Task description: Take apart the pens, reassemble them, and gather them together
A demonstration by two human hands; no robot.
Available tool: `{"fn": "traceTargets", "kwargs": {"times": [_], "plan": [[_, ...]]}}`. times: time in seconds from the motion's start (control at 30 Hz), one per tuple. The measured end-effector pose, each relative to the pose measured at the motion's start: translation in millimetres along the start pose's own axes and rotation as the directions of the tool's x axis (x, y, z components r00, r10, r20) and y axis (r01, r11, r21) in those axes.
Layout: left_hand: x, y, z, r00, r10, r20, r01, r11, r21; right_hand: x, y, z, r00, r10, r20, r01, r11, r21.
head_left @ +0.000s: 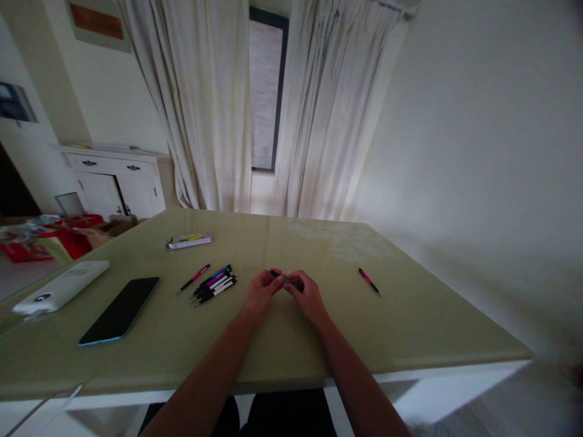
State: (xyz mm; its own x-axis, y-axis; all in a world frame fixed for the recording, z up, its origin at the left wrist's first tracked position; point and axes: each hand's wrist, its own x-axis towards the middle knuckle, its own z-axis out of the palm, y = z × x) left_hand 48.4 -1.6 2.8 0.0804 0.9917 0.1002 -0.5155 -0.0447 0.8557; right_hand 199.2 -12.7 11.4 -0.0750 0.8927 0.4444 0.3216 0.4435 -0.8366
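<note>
Between my two hands, just above the table, is a dark pen with a green part [286, 280]. The fingers of my left hand [260, 294] close on its tip end, and my right hand [310, 297] grips its other end. Left of my hands lies a bunch of several pens [213, 286] with black, white, blue and purple barrels. A pink and black pen [194, 278] rests by itself beside that bunch. Farther right, another pink and black pen [369, 281] lies alone on the table.
A black-screened phone or tablet [121, 311] lies at the left of the table [291, 358]. Beyond it is a white device [64, 286] with a cable. A flat box [189, 241] sits toward the back left. A wall runs along the right.
</note>
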Motion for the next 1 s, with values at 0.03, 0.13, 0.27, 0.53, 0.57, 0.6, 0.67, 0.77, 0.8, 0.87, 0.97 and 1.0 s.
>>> {"fn": "traceTargets", "kwargs": {"times": [0.03, 0.13, 0.27, 0.53, 0.57, 0.6, 0.67, 0.77, 0.8, 0.87, 0.97, 1.0], "plan": [[0.4, -0.4, -0.8, 1.0, -0.005, 0.006, 0.005, 1.0, 0.004, -0.1, 0.2, -0.2, 1.0, -0.005, 0.012, 0.006, 1.0, -0.005], [0.9, -1.6, -2.8, 0.999, -0.014, 0.039, 0.013, 0.999, 0.033, -0.9, -0.1, -0.7, 0.997, 0.017, 0.078, -0.016, 1.0, -0.014], [1.5, -2.6, -3.2, 1.0, 0.0, 0.013, 0.0, 1.0, 0.026, -1.6, -1.3, -0.6, 0.998, 0.03, 0.054, -0.028, 0.999, -0.025], [1.9, -2.3, -3.2, 1.0, 0.006, 0.006, -0.006, 0.999, 0.039, 0.7, -2.2, -3.2, 0.999, 0.009, 0.046, -0.003, 0.991, -0.133], [2.1, -2.6, -3.4, 1.0, 0.014, 0.002, -0.014, 0.999, 0.045, 0.9, -2.1, -3.2, 0.999, 0.017, 0.049, -0.01, 0.991, -0.137], [2.3, -2.9, -3.4, 1.0, 0.022, -0.012, -0.021, 0.999, 0.045, 1.0, -1.9, -3.0, 0.999, 0.018, 0.048, -0.012, 0.991, -0.132], [3.0, -3.3, -3.5, 0.998, 0.027, -0.049, -0.025, 0.999, 0.028, 1.0, -1.2, -2.5, 0.999, 0.006, 0.044, -0.001, 0.994, -0.106], [3.5, -3.4, -3.5, 0.998, 0.015, -0.06, -0.015, 1.0, 0.0, 0.4, -0.2, -2.4, 0.998, -0.009, 0.057, 0.015, 0.995, -0.099], [3.5, -3.3, -3.3, 0.999, 0.011, -0.052, -0.011, 1.0, -0.003, 0.1, 0.1, -2.4, 0.997, -0.003, 0.071, 0.011, 0.993, -0.116], [3.1, -2.9, -2.9, 0.999, 0.009, -0.046, -0.01, 1.0, -0.011, -0.4, 0.4, -2.5, 0.996, 0.015, 0.092, -0.002, 0.989, -0.145], [2.3, -2.0, -2.1, 0.998, 0.012, -0.055, -0.014, 0.999, -0.037, -0.7, 0.0, -2.5, 0.998, 0.007, 0.066, 0.002, 0.991, -0.131], [2.1, -1.7, -1.9, 0.998, 0.009, -0.055, -0.012, 0.999, -0.046, -0.6, -0.3, -2.6, 0.999, -0.005, 0.049, 0.011, 0.993, -0.119]]}}
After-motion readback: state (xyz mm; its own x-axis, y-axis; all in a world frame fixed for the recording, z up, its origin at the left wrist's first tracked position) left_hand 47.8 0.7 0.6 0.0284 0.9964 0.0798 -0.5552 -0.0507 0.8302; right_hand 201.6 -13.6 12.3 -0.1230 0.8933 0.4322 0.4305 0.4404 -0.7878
